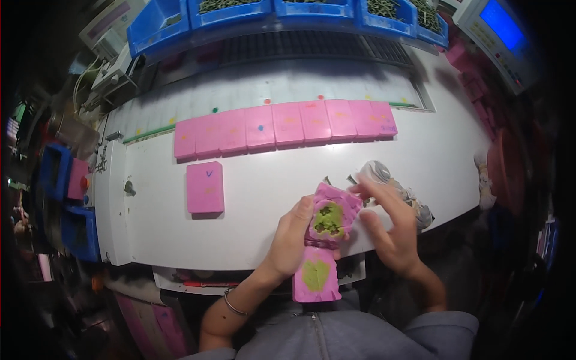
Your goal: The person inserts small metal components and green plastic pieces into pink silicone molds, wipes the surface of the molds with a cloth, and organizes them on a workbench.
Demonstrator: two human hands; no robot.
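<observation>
My left hand (289,239) is wrapped round the edge of a pink rubber mold (327,193), which lies folded open in two parts above the near edge of the table. Both parts have a yellow-green patch; the upper one shows dark, irregular hollows in it. My right hand (393,234) is beside the upper part's right side, its thumb and fingers apart, with nothing visible between them. Whether a fingertip touches the mold cannot be made out. Just beyond the mold lie small grey-green pieces (351,179), partly hidden by my right hand.
A row of pink blocks (290,125) crosses the white table (162,240). One pink block (204,189) lies nearer, at left. Crumpled whitish cloth (377,170) lies right of my hands. Blue bins (231,13) with small greenish pieces line the back. A device with a blue screen (503,25) stands far right.
</observation>
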